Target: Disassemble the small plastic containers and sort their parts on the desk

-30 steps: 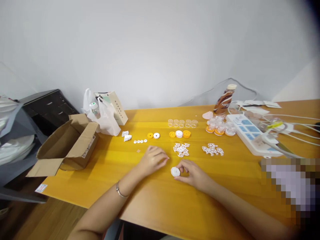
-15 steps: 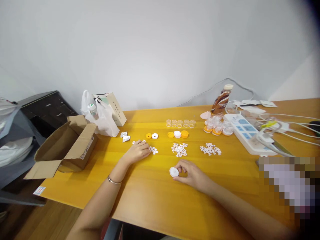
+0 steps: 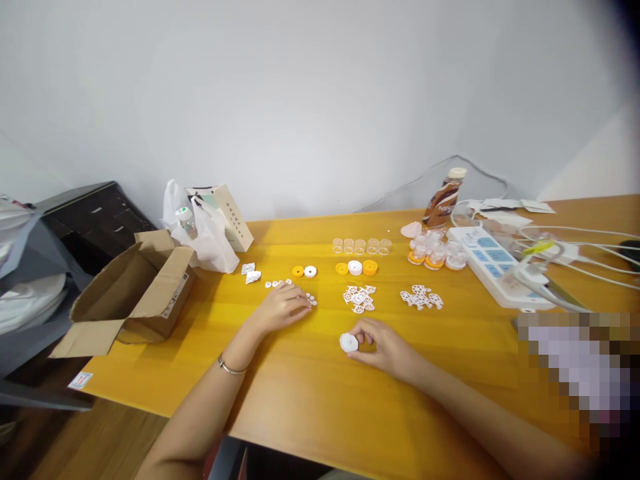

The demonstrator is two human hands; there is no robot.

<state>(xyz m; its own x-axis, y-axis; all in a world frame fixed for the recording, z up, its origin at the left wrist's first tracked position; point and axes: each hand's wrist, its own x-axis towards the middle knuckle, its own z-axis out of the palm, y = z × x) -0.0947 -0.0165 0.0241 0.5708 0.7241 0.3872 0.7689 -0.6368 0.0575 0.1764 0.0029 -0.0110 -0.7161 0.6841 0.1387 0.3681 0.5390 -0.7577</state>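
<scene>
My right hand (image 3: 383,347) pinches a round white plastic cap (image 3: 349,343) between thumb and fingers, just above the front part of the table. Farther left, my left hand (image 3: 281,309) reaches over a small pile of white discs (image 3: 312,300), its fingers stretched out and partly covering them. A short row of small white pieces (image 3: 276,284) lies just behind that hand. Beyond the hands sit yellow and white round caps, among them a yellow cap (image 3: 370,268) and a white cap (image 3: 311,271). Flat white openwork pieces (image 3: 359,299) form one heap, with a second heap (image 3: 421,297) to its right.
Several clear cups (image 3: 359,247) stand in a row at the back. Assembled clear-topped pieces (image 3: 436,250), a drink bottle (image 3: 443,200) and a power strip (image 3: 493,267) are on the right. An open cardboard box (image 3: 165,287), plastic bag (image 3: 213,240) and foil packets (image 3: 253,277) are left.
My left hand has shifted slightly right, covering more of the disc pile and uncovering small white pieces behind it. My right hand holds the white cap nearly still.
</scene>
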